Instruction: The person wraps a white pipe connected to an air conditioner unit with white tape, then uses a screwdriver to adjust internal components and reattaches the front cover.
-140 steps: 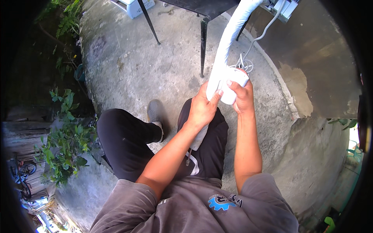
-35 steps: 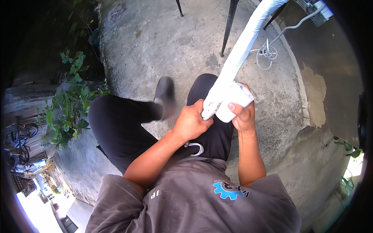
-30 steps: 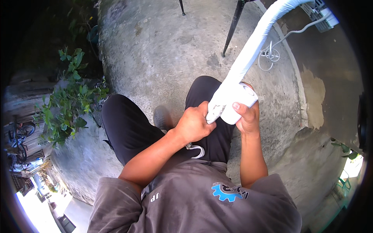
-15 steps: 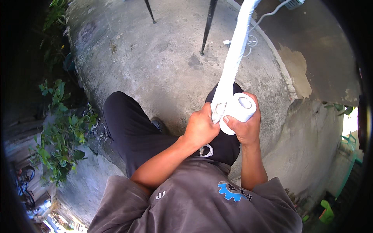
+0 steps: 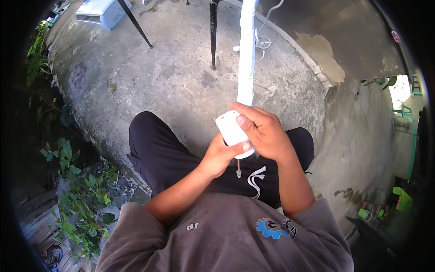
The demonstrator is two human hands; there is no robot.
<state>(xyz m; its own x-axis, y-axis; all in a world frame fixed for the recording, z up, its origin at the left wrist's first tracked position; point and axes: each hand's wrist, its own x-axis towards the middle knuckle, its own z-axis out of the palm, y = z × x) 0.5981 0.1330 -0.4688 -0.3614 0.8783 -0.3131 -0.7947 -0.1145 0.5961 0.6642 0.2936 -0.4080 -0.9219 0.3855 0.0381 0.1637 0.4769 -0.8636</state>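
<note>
A long tube wrapped in white tape [image 5: 247, 54] runs from the top of the view down to my hands. My right hand [image 5: 265, 133] grips a white roll of tape [image 5: 231, 131] and holds it over the tube's lower end. My left hand [image 5: 219, 156] sits just below, closed around the tube's end under the roll, with its thumb against the roll. Both hands are in front of my black trousers. The tube's tip is hidden by my hands.
I stand on rough concrete ground [image 5: 172, 81]. Black metal legs [image 5: 213, 34] rise at the top, a coiled white cable [image 5: 263, 41] lies beside them, and a white box [image 5: 102, 11] sits top left. Green plants [image 5: 77, 190] line the left edge; a wall stands on the right.
My right hand has swung the roll from the tube's right side over to its left, across my left hand. The view has turned, and the tube now runs nearly straight up.
</note>
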